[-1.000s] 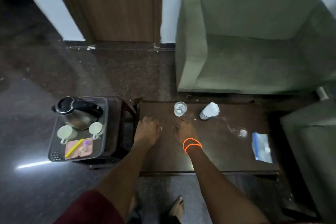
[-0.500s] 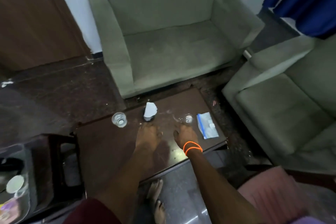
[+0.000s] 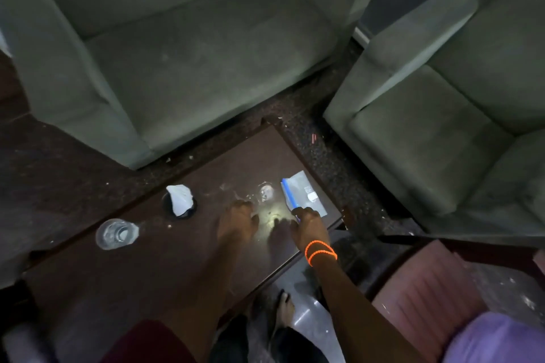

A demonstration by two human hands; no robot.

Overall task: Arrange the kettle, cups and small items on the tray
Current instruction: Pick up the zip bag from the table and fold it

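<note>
Dark table: rt hand touching plastic bag edge.

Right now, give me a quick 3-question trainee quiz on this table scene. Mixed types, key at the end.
1. True or false: the right hand touches the near corner of the clear zip bag with the blue strip.
2. Multiple choice: the upright glass near the left end of the table stands
A. on the green sofa
B. alone, apart from both hands
C. under the left hand
3. Fill in: a white crumpled piece of paper or tissue sits on top of a dark ____ cup.

Key
1. true
2. B
3. round
</note>
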